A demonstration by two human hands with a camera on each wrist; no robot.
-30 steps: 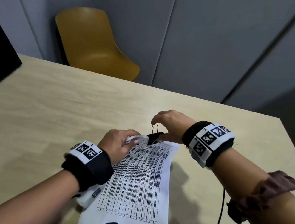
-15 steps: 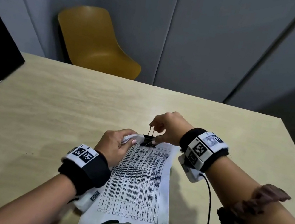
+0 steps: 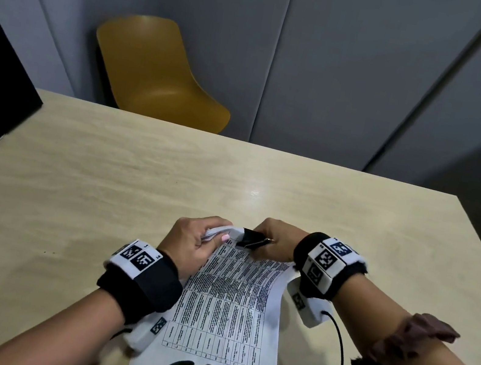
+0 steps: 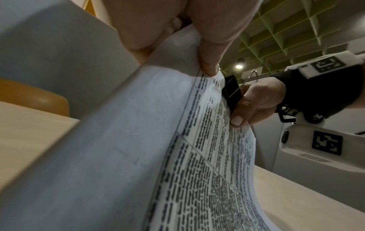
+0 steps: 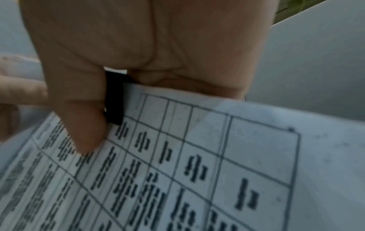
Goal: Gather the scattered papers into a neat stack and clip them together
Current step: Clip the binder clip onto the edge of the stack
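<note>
The stack of papers (image 3: 227,302) is lifted at its far edge off the table (image 3: 71,184), where a black clip (image 3: 250,238) is seated. The clip is pinched by the right hand (image 3: 277,242); the far left corner is gripped by the left hand (image 3: 189,245).

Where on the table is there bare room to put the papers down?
Bare table lies left of the left hand, and also between both hands and the far edge by the chair. Near the body it is crowded: papers, binder clip, right hand, cable.
</note>
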